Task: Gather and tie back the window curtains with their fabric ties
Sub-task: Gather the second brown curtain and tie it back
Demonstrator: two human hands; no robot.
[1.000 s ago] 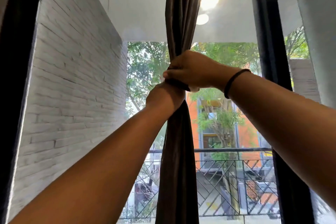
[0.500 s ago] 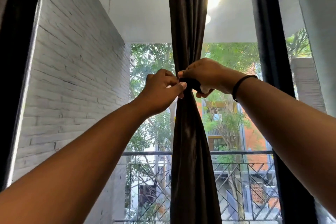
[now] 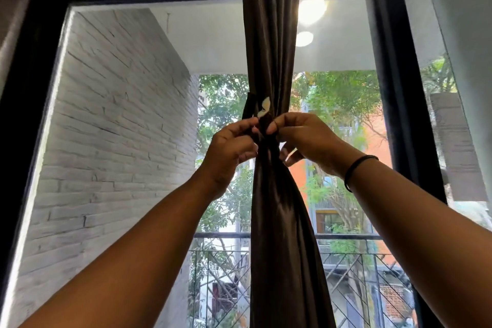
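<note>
Left hand: our left hand (image 3: 230, 145) is raised at the curtain's left edge, thumb and forefinger pinching one end of the fabric tie (image 3: 250, 110), which stands up above the fingers with a white patch (image 3: 264, 110) on it.
Right hand: our right hand (image 3: 306, 138) meets it from the other side, thumb and forefinger pinched on the tie where it crosses the folds, the lower fingers loosely spread; a black band (image 3: 356, 170) circles the wrist.
Curtain: the dark brown curtain (image 3: 271, 221) hangs gathered into a narrow column at the middle of the window frame (image 3: 386, 88), cinched at hand height.
Since half a second ago: the tie end now stands free above our left hand, where both hands had been closed together over the band.
</note>
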